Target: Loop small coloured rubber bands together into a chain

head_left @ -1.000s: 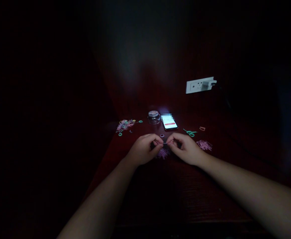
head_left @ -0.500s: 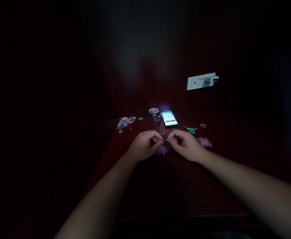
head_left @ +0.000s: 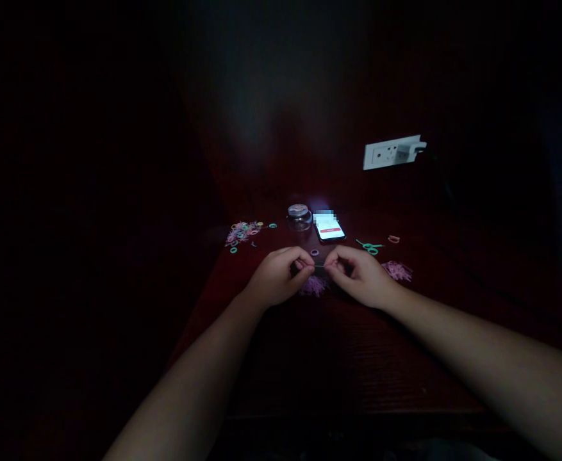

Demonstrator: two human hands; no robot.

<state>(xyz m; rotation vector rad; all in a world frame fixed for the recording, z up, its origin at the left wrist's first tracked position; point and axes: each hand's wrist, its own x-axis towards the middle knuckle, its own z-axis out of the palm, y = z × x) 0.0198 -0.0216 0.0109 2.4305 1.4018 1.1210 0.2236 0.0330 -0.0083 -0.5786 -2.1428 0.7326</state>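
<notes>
My left hand [head_left: 282, 275] and my right hand [head_left: 358, 275] face each other above the dark red table [head_left: 338, 358]. Each pinches one end of a thin pale strand [head_left: 320, 266] pulled straight between the fingertips; its exact kind is too small to make out. Just below the strand lies a small heap of purple strips [head_left: 314, 285], partly hidden by my hands. A small purple ring-shaped band [head_left: 314, 252] rests just beyond. To the right of my right hand is a pile of pink strips [head_left: 398, 271].
A mixed pile of coloured bands and strips [head_left: 243, 233] lies back left. A lidded clear jar [head_left: 300, 219] stands beside a lit phone [head_left: 329, 226]. Green bands [head_left: 370, 247] and an orange band [head_left: 393, 239] lie right. A socket [head_left: 392, 152] with a plug is on the wall.
My fingertips have drawn slightly apart, so a little more of the strand shows between them. The whole view has shifted slightly; the things on the table keep their places.
</notes>
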